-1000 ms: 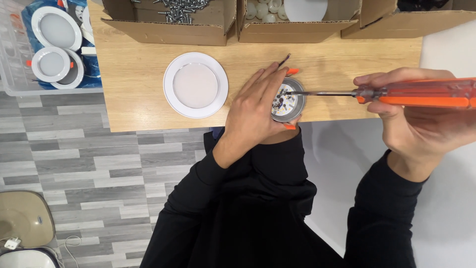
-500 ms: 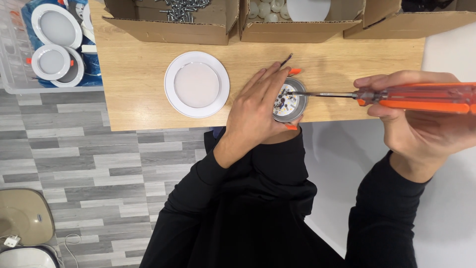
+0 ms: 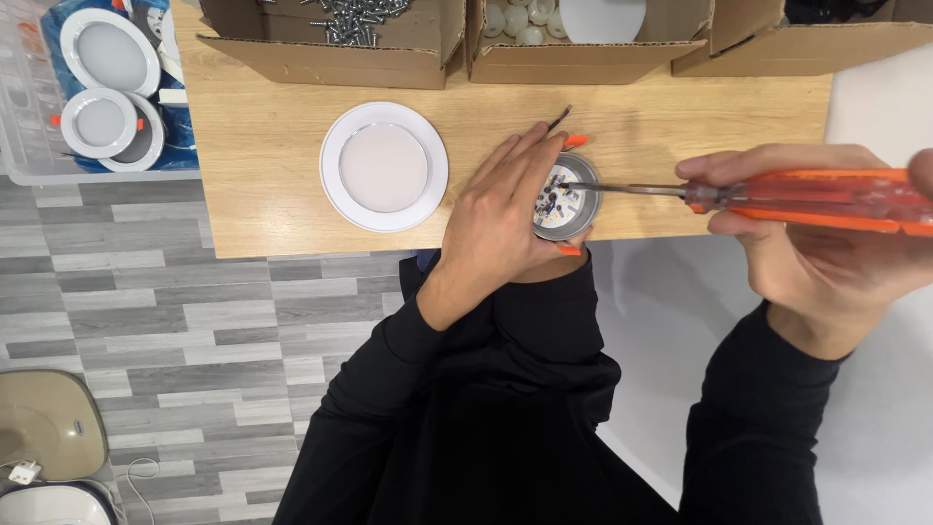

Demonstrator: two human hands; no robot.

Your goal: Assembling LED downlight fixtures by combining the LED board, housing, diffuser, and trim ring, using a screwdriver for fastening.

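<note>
My left hand (image 3: 502,216) grips a small round metal lamp housing (image 3: 568,202) with orange clips, held against the near edge of the wooden table (image 3: 262,165). Inside it a light-coloured circuit disc shows. My right hand (image 3: 812,243) is closed around the orange handle of a screwdriver (image 3: 777,197). Its metal shaft runs left and its tip sits inside the housing. A thin dark wire sticks out from the housing toward the far side.
A round white lamp cover (image 3: 384,166) lies on the table left of my left hand. Cardboard boxes (image 3: 330,44) with screws and white parts line the far edge. A clear bin (image 3: 39,170) at the left holds several round lamps. Grey plank floor lies below.
The view has shifted slightly. My hands and the screwdriver keep the same hold on the housing, with no clear movement.
</note>
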